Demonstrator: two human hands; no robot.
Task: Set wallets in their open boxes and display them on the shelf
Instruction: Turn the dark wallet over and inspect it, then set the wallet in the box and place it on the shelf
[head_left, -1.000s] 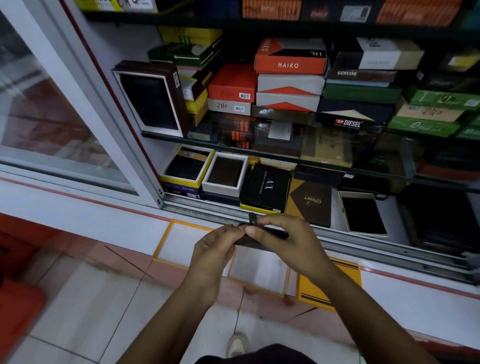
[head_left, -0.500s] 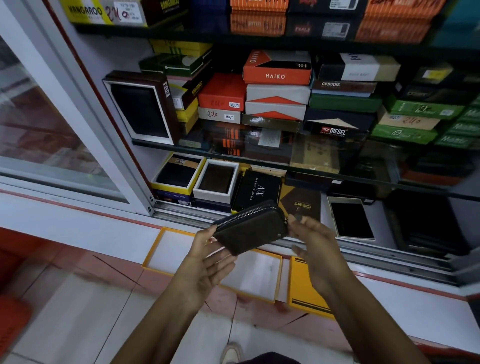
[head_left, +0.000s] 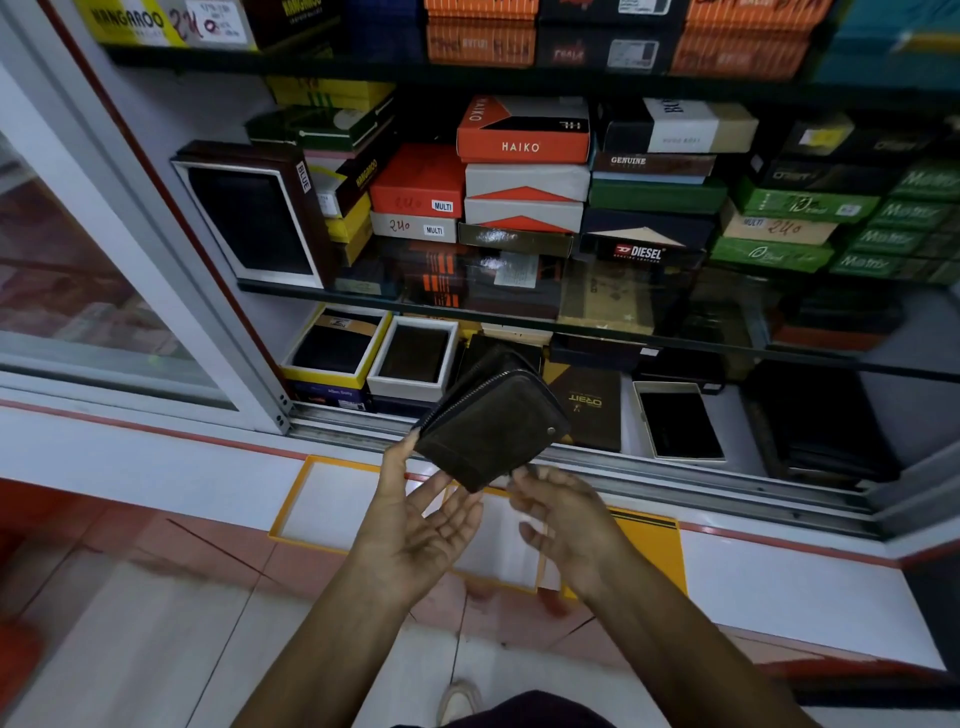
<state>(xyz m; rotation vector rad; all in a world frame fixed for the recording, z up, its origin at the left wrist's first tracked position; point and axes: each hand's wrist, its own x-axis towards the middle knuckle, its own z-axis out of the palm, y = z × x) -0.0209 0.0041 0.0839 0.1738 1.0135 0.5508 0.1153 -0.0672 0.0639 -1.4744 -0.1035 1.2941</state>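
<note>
A dark brown zip wallet (head_left: 493, 431) is held tilted in front of the cabinet's bottom shelf (head_left: 737, 415). My left hand (head_left: 415, 525) grips its lower left edge, thumb on the side and fingers spread beneath. My right hand (head_left: 566, 519) hovers just under the wallet's lower right corner, with fingers loosely curled and fingertips at its edge. Two empty yellow-rimmed box halves lie on the white ledge: one (head_left: 332, 499) to the left, the other (head_left: 514, 551) partly hidden under my hands. A yellow lid (head_left: 652, 545) lies to the right of them.
On the bottom shelf stand a yellow open box (head_left: 337, 348) and a white open box (head_left: 413, 358), each with a dark wallet inside. A glass shelf (head_left: 571, 332) above carries stacked closed boxes. The sliding door frame (head_left: 208, 312) stands at left. Tiled floor lies below.
The wallet went from flat and pinched between both hands to raised and tilted in my left hand. My right hand has let go and dropped beneath it.
</note>
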